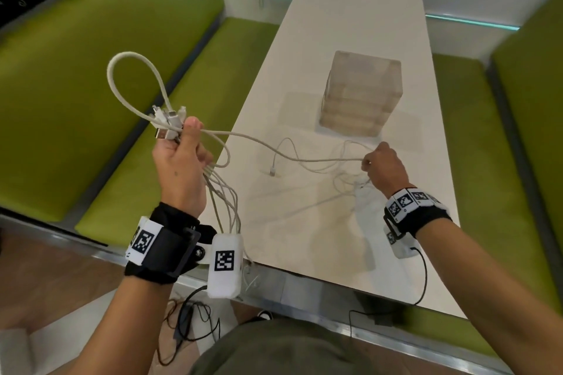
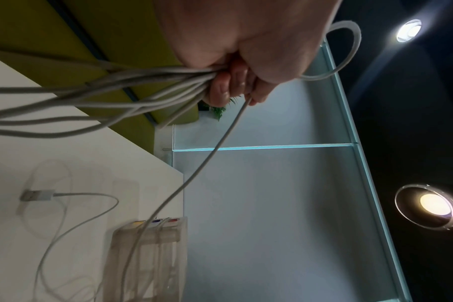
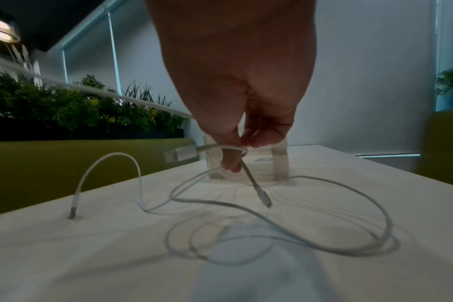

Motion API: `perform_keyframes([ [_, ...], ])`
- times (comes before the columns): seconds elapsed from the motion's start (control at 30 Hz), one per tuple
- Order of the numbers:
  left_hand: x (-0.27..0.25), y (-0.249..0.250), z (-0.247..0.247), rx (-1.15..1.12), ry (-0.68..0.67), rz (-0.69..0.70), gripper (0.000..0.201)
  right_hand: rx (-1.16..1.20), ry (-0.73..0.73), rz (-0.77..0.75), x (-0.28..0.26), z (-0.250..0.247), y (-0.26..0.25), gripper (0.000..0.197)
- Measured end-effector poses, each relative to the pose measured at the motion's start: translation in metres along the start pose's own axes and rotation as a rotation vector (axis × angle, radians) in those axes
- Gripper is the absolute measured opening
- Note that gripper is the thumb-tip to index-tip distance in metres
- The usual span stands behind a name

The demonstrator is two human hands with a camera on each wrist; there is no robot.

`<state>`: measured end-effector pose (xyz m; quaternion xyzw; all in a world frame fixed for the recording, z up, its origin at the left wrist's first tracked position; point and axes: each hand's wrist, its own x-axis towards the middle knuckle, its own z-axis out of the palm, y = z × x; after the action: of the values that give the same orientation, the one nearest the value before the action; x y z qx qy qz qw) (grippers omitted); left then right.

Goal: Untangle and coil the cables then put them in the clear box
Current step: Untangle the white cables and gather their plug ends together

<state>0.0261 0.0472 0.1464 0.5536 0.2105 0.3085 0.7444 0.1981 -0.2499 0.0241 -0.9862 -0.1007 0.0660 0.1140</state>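
Note:
My left hand (image 1: pixel 179 146) is raised over the table's left edge and grips a bundle of white cables (image 2: pixel 132 81), with their plugs (image 1: pixel 167 122) sticking out above the fist and a thick loop (image 1: pixel 134 79) arching up. One cable (image 1: pixel 289 157) runs from that fist across to my right hand (image 1: pixel 380 164), which pinches it low over the table near its plug end (image 3: pixel 264 197). More white cable (image 3: pixel 323 235) lies loose and tangled on the table under the right hand. The clear box (image 1: pixel 362 91) stands upright just beyond the hands.
The white table (image 1: pixel 350 15) is long and narrow, with green benches (image 1: pixel 91 85) on both sides. A loose USB plug (image 1: pixel 273 169) rests mid-table. Black wires hang from my wrist cameras below the table's near edge.

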Motion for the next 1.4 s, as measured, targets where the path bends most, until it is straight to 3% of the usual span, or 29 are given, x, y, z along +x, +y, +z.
perform_keyframes([
  [0.33, -0.009, -0.017, 0.009, 0.021, -0.066, -0.054, 0.009, 0.207, 0.114, -0.111, -0.019, -0.017, -0.028, 0.021],
  [0.57, -0.019, -0.018, 0.017, 0.065, -0.112, -0.080, 0.021, 0.483, 0.237, -0.173, -0.035, -0.043, -0.038, 0.035],
  [0.67, -0.020, -0.017, 0.017, 0.084, -0.166, -0.112, 0.022, 0.593, 0.130, -0.201, -0.047, -0.054, -0.040, 0.031],
  [0.77, -0.025, -0.019, 0.015, 0.202, -0.350, -0.190, 0.018, 0.545, 0.013, -0.422, -0.076, -0.057, -0.041, 0.019],
  [0.87, -0.038, -0.023, 0.015, 0.553, -0.693, -0.204, 0.013, 0.488, -0.003, -0.623, -0.109, -0.056, -0.049, 0.013],
  [0.97, -0.054, -0.032, 0.016, 0.787, -1.017, -0.195, 0.008, 0.586, 0.008, -0.703, -0.132, -0.069, -0.061, 0.015],
  [1.1, -0.064, -0.040, 0.014, 0.881, -1.209, -0.197, 0.010, 0.821, -0.032, -0.658, -0.148, -0.080, -0.072, 0.015],
  [1.23, -0.064, -0.037, 0.010, 0.734, -1.074, -0.281, 0.014, 0.997, 0.040, -0.489, -0.160, -0.080, -0.070, 0.020],
  [1.3, -0.060, -0.034, 0.005, 0.625, -0.953, -0.300, 0.007, 1.083, 0.000, -0.388, -0.167, -0.077, -0.066, 0.028],
  [1.4, -0.052, -0.029, 0.000, 0.486, -0.814, -0.265, 0.017, 0.999, -0.137, -0.330, -0.175, -0.062, -0.058, 0.040],
])
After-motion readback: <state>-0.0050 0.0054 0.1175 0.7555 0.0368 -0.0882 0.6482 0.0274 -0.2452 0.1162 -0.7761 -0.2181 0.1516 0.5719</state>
